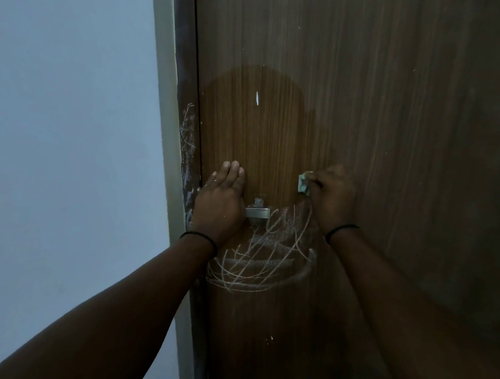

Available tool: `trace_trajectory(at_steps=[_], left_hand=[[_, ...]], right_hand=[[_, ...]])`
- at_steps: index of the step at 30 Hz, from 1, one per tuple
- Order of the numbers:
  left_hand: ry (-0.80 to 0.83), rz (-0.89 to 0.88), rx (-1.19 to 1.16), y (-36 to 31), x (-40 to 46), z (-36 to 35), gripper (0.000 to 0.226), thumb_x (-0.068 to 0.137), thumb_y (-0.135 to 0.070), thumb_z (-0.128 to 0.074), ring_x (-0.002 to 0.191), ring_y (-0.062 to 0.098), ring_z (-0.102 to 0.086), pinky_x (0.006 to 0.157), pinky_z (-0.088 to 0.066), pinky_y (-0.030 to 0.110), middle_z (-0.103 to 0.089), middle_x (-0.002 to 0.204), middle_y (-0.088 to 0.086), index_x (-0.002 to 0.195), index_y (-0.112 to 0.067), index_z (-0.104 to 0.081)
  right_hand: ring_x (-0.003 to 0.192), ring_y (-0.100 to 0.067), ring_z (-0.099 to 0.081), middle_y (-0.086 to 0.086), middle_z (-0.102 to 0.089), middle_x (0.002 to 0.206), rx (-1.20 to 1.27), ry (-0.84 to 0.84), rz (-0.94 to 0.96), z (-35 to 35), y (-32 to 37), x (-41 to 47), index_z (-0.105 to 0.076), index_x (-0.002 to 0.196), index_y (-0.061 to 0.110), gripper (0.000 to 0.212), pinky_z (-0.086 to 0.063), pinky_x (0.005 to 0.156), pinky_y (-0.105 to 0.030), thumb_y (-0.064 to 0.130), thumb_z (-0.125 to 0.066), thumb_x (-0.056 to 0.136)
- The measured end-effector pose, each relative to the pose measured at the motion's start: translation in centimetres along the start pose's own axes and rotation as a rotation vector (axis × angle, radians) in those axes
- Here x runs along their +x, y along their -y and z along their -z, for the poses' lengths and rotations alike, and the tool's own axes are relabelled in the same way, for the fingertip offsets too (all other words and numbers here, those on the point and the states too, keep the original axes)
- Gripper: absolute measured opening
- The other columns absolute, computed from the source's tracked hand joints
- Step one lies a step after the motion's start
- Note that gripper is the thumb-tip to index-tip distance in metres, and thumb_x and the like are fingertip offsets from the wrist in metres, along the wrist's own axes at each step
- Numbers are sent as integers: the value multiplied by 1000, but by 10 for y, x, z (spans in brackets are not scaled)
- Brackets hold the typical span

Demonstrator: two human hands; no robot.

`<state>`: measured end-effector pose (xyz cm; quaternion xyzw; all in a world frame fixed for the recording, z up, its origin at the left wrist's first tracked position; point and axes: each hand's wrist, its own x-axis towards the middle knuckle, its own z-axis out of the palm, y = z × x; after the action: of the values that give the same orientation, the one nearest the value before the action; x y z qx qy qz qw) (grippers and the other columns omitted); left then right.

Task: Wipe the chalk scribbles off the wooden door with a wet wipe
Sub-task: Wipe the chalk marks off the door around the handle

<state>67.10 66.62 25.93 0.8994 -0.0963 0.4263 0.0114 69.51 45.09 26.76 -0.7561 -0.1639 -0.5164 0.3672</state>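
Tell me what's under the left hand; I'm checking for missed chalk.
The left hand lies flat on the door, covering one end of the metal handle. Any chalk beneath is hidden.

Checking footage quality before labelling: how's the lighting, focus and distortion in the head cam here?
Head view: dim and flat, no glare; the right side of the wooden door falls into shadow. Wide-angle bend shows in the door frame. Chalk scribbles and wet wipe read clearly; left hand sharp, right hand dark, with little finger detail. The darker wiped patch is visible.
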Motion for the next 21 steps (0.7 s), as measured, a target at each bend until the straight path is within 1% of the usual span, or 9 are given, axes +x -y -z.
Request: trace_trajectory(at_steps=[1,2,3,5,7,10,12,17,21], left_hand=[[1,3,-3,-1,0,0,54,99,-18,-37,150,23,-14,122,-13,38,-24,161,8,152,-9,-28],[2,2,-5,-1,0,0,54,99,-18,-37,150,24,-15,122,-13,39,-24,160,9,152,-9,-29],[-1,-1,-7,-1,0,0,54,99,-17,-38,150,24,-16,122,-14,39,-25,160,9,151,-8,-30],[-2,-3,-12,-1,0,1,53,98,-16,-39,150,24,-18,122,-16,40,-27,159,10,150,-8,-32],[-4,-5,-7,-1,0,1,53,98,-15,-39,149,25,-19,121,-17,41,-29,159,10,150,-8,-33],[-22,2,-10,-3,0,0,53,97,-15,-40,149,26,-21,121,-19,42,-31,158,11,149,-6,-35],[-27,9,-9,-5,0,-1,53,97,-15,-41,149,27,-21,121,-19,42,-31,158,12,149,-6,-35],[-29,4,-13,-5,-3,-1,54,97,-15,-39,149,26,-19,121,-18,41,-28,159,12,150,-6,-32],[-46,-4,-70,-6,-9,-2,54,99,-13,-38,149,28,-19,121,-16,41,-25,160,13,151,-5,-28]], right_hand=[[84,-18,-56,-17,-61,95,21,-13,-48,-2,3,2,-73,89,-2,9,-42,71,-11,2,-65,89],[82,-14,-54,-19,-60,98,55,4,-91,-5,8,1,-72,90,-4,11,-38,68,-6,1,-63,90],[83,-16,-54,-22,-60,100,66,58,-103,-9,11,-3,-71,91,-6,11,-37,68,-8,0,-61,91],[93,-31,-57,-27,-61,103,-8,206,-42,-13,12,-18,-73,97,-5,16,-40,77,-21,-6,-59,89],[95,-36,-59,-26,-64,102,-24,227,4,-2,4,-27,-74,97,-3,19,-43,81,-31,-9,-60,87],[83,-29,-64,-20,-67,92,22,21,-2,19,-4,-15,-74,88,-3,11,-51,76,-34,-7,-65,85],[81,-25,-64,-18,-67,90,28,-34,-7,17,0,2,-74,87,-3,8,-52,74,-33,-3,-66,85],[85,-28,-64,-19,-68,94,2,162,57,-4,7,-29,-74,89,-3,13,-50,74,-29,-7,-62,87],[80,-24,-63,-18,-69,90,4,156,-35,18,-13,-48,-74,87,-3,12,-39,69,-4,-10,-64,84]])
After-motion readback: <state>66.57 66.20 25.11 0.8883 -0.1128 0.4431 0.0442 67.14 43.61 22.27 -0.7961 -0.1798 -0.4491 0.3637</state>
